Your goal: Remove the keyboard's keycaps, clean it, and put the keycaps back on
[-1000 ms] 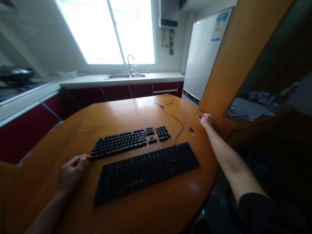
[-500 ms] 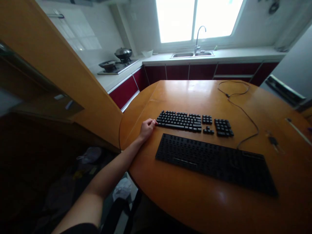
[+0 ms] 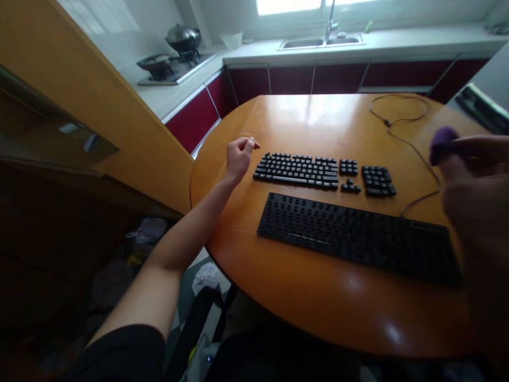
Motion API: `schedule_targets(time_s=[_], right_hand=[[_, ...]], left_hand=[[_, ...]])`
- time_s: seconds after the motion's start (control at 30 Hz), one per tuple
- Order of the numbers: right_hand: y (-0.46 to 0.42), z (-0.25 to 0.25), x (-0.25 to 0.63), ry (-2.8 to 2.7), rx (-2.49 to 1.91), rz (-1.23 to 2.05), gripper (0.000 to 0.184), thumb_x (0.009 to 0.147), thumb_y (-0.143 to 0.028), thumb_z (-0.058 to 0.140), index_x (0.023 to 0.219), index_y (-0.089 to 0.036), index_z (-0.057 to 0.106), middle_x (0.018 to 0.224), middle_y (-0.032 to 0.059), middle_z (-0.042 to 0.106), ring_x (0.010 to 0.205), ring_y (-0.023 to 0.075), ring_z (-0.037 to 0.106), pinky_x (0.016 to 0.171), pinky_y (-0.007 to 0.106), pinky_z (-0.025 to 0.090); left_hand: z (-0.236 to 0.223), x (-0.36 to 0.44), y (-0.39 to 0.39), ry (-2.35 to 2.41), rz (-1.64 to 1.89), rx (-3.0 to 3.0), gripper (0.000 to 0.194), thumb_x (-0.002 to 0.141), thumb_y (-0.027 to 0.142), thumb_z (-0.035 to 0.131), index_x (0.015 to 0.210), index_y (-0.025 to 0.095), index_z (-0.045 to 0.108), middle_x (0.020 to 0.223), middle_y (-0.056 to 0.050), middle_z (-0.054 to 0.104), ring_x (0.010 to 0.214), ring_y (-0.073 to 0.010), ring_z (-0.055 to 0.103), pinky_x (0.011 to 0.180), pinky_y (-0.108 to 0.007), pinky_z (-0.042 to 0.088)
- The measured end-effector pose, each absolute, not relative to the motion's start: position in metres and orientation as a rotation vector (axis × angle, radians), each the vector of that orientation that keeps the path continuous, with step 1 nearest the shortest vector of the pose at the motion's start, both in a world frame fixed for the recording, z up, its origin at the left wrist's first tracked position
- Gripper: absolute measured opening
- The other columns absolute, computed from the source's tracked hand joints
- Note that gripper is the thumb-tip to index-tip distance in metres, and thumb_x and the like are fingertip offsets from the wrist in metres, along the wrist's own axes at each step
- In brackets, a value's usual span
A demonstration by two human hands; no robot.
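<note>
My left hand (image 3: 238, 158) is over the table at the upper left of the loose keycaps, fingers curled in a pinch; whatever it may hold is hidden. Those black keycaps (image 3: 298, 170) lie in keyboard order, in separate blocks. In front of them is a black keyboard base (image 3: 350, 236), its key stems bare, with a cable (image 3: 415, 148) running toward the back. At the right edge my right hand (image 3: 477, 185), blurred, grips a rounded purple thing (image 3: 443, 142) whose kind I cannot make out.
The round-ended wooden table (image 3: 302, 313) fills the middle. A wooden door or panel (image 3: 131, 122) stands close on the left. Behind are a counter with a sink (image 3: 304, 43), a stove with a lidded wok (image 3: 183, 40), and red cabinets (image 3: 248, 85).
My left hand has moved off the left end of the keycaps, away toward the back. My right hand has come into view from the right with the purple thing. The view has tilted down.
</note>
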State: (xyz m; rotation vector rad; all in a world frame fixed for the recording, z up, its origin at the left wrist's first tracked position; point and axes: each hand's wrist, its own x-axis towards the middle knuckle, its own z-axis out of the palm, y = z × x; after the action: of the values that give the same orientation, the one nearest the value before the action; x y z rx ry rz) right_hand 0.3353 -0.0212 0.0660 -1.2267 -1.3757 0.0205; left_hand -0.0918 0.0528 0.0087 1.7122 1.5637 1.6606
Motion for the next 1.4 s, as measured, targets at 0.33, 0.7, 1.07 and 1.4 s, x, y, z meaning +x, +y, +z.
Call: schedule_targets(time_s=[0.33,0.7,1.07,1.4], right_hand=[[-0.06,0.022,0.272,-1.689,-1.085,0.365,0.018,0.084,-0.02,0.072,0.102,-0.02,0.072,0.099,0.0038,0.072,0.088,0.0191,0.068,0.083,0.038,0.056],[-0.085,0.024,0.265,-1.995,-0.984,0.338,0.017,0.085,-0.014,0.069,0.101,-0.021,0.072,0.101,0.0077,0.074,0.094,0.0211,0.069,0.086,0.036,0.054],[-0.09,0.017,0.258,-2.118,-0.909,0.483,0.021,0.088,-0.015,0.065,0.105,-0.027,0.069,0.105,0.0049,0.072,0.097,0.023,0.069,0.089,0.04,0.055],[-0.085,0.015,0.241,-2.13,-0.939,0.461,0.022,0.089,-0.014,0.06,0.109,-0.02,0.067,0.106,0.0086,0.071,0.099,0.0246,0.066,0.09,0.043,0.053]], left_hand=[[-0.028,-0.074,0.064,1.629,1.562,1.883,0.047,0.104,0.039,0.04,0.077,0.01,0.065,0.077,0.001,0.063,0.08,-0.0092,0.063,0.079,-0.031,0.045],[-0.041,-0.078,0.07,1.497,1.749,1.773,0.051,0.093,0.063,0.053,0.069,0.019,0.061,0.066,-0.001,0.059,0.076,-0.0183,0.065,0.071,-0.032,0.047],[-0.044,-0.075,0.069,1.488,1.703,1.767,0.043,0.098,0.05,0.055,0.069,0.018,0.059,0.062,0.001,0.057,0.073,-0.0141,0.061,0.072,-0.029,0.044],[-0.036,-0.07,0.059,1.454,1.734,1.737,0.034,0.097,0.029,0.057,0.066,0.018,0.064,0.063,0.0,0.057,0.069,-0.0126,0.059,0.074,-0.027,0.047]])
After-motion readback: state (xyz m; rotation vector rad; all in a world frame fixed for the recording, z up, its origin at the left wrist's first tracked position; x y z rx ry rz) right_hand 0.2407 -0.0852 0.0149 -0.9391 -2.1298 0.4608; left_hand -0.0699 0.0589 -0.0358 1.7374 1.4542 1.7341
